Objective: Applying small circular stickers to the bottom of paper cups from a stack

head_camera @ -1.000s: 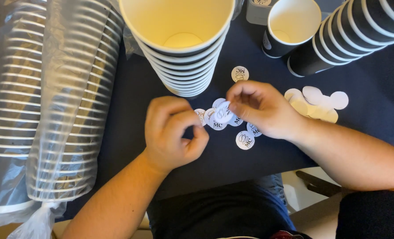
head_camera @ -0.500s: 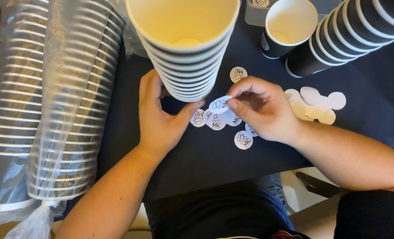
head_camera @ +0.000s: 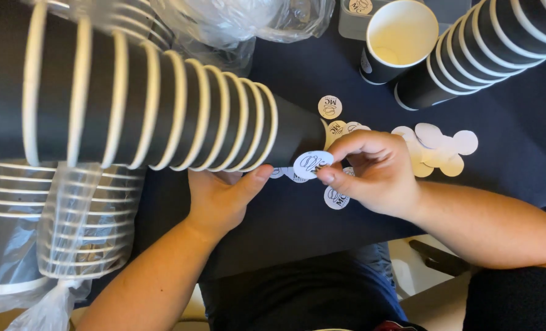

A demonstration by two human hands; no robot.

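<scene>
Now the left hand [head_camera: 221, 199] props a tilted stack of black cups [head_camera: 132, 116] from below, thumb against the lowest rims; how far its fingers close around the stack is hidden. Just right of that thumb, the right hand [head_camera: 377, 171] pinches a round white sticker [head_camera: 313, 164] between thumb and forefinger, held at the bottom cup's dark side, touching or nearly so. Under and beside the right hand lie more stickers [head_camera: 336, 197] on the dark cloth [head_camera: 297, 220], with blank backing discs [head_camera: 435, 147] just past its knuckles. Farther beyond stand a single cup [head_camera: 395, 40] and a second stack [head_camera: 487, 49]. Left of the left forearm, bagged cups [head_camera: 70, 233] lie in clear plastic.
</scene>
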